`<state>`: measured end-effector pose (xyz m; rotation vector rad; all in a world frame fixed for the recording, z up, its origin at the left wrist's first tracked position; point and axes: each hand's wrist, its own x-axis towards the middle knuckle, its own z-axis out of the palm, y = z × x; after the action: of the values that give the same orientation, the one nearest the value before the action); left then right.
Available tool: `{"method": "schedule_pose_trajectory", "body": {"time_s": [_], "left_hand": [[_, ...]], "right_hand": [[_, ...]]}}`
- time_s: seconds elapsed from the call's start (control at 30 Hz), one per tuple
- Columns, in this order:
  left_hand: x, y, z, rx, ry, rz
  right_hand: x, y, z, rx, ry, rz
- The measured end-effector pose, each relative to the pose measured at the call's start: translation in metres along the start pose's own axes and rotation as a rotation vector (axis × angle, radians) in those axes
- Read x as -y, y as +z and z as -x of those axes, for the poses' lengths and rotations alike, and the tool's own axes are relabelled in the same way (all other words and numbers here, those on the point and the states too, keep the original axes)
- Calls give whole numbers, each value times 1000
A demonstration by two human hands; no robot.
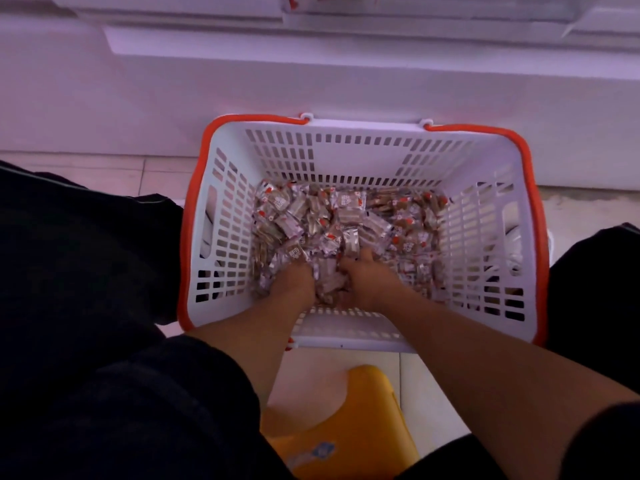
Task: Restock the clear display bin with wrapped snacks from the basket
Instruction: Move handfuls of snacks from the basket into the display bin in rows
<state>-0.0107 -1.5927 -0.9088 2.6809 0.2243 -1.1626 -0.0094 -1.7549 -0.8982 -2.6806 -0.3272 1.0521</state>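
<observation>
A white slotted basket point(349, 157) with an orange rim stands on the floor between my knees. Its bottom is covered with several small wrapped snacks point(346, 216) in clear, white and red wrappers. Both my hands are down in the pile at the basket's near side. My left hand point(294, 280) is sunk into the snacks with its fingers buried. My right hand point(367, 275) lies beside it, fingers curled into the wrappers, and a heap of snacks point(329, 278) sits gathered between the two hands. The clear display bin point(415, 8) shows only as an edge at the top.
A white cabinet front point(311, 81) rises just behind the basket. A yellow stool point(346, 420) sits under me at the bottom centre. My dark trouser legs point(86, 254) flank the basket on both sides. Pale floor tiles point(104, 171) show at the left.
</observation>
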Motion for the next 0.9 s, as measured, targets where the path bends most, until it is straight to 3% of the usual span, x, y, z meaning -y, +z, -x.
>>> {"method": "schedule_pose_trajectory", "body": {"time_s": [0.1,0.43,0.57,0.77,0.83,0.9], "left_hand": [[-1,0,2,-25,-35,-68],[6,-12,4,146,-84,-417],[16,-22,4,205,9,-431],[18,-27,10,227,99,-428],[19,-27,10,258,88,-418],[20,-29,11,281,63,-427]], "right_hand": [[5,3,-1,20,-19,-20],[2,-9,1,52,43,-194],[-7,-13,4,62,107,-362],[-17,-34,8,-84,306,-767],[-18,-42,8,-106,404,-925],[-18,-44,10,-99,438,-935]]}}
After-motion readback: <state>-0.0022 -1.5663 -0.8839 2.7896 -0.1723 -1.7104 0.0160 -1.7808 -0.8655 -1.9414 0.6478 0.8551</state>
